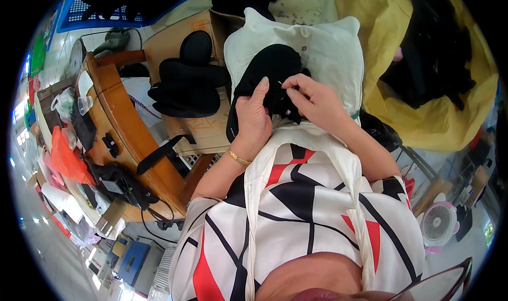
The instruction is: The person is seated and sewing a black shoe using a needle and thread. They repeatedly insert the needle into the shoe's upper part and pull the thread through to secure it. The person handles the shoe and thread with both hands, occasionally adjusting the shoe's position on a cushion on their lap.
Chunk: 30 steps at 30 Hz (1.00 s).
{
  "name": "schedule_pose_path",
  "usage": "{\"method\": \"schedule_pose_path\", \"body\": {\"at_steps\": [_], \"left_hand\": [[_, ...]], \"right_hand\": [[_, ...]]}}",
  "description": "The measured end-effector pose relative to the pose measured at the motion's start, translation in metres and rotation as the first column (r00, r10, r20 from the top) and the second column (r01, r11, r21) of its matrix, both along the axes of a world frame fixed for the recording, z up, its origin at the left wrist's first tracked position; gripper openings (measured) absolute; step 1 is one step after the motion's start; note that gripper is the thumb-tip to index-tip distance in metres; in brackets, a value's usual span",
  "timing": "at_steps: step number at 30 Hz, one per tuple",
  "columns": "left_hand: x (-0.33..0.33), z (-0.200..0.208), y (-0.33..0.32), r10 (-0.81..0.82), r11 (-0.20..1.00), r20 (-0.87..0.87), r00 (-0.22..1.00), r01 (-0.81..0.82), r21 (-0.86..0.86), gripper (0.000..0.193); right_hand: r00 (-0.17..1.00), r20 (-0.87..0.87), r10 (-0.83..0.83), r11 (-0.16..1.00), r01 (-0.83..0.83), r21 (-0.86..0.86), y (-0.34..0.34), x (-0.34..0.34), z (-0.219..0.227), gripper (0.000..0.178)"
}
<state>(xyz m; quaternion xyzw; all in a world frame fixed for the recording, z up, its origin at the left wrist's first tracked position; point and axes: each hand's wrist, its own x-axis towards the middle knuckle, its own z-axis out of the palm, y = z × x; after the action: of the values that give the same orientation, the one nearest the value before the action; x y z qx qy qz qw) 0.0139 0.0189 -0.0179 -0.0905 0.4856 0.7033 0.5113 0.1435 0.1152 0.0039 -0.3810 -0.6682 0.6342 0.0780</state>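
Right hand [312, 97]: thumb and forefinger pinched tight on something thin and pale at the fingertips, possibly a needle or thread, too small to tell which. Left hand [253, 116]: fingers closed around the edge of the black fabric piece [272, 68], thumb up along its face, a gold bracelet [239, 157] on the wrist. The black piece lies on a white cushion [328, 52] in the person's lap, just above the white, red and black patterned top. Left of the cushion, an open cardboard box [203, 126] carries a stack of more black shaped pieces [190, 84]. Beyond that, a wooden table [124, 126] holds dark gear and cables. On the right sits a yellow sack [439, 116] with dark cloth inside, and low right, a small pink fan [439, 222].
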Motion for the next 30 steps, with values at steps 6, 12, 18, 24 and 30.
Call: {"method": "schedule_pose_path", "body": {"at_steps": [6,12,18,24,30], "left_hand": [[-0.003,0.001,-0.001,-0.015,1.0,0.031,0.999,0.015,-0.01,0.019],[-0.004,-0.003,-0.004,-0.02,0.999,0.054,0.998,0.022,-0.032,0.015],[-0.003,-0.002,-0.002,-0.015,0.999,0.056,0.998,0.017,-0.037,0.014],[0.0,-0.003,-0.006,-0.053,0.998,0.037,0.998,0.054,-0.039,0.017],[0.003,0.002,-0.004,-0.054,0.998,0.001,0.999,0.054,-0.029,0.015]], "right_hand": [[1.0,-0.006,0.012,0.995,-0.012,0.103,0.004,-0.012,-0.008,0.012],[1.0,-0.001,0.029,0.996,-0.029,0.081,0.006,-0.012,-0.006,0.012],[0.999,-0.022,0.034,0.993,-0.031,0.11,0.006,-0.011,-0.01,0.013],[0.998,0.029,0.058,0.998,-0.057,-0.02,0.012,-0.014,-0.003,0.012],[0.999,-0.006,0.04,0.995,-0.04,-0.093,0.008,-0.012,-0.01,0.011]]}}
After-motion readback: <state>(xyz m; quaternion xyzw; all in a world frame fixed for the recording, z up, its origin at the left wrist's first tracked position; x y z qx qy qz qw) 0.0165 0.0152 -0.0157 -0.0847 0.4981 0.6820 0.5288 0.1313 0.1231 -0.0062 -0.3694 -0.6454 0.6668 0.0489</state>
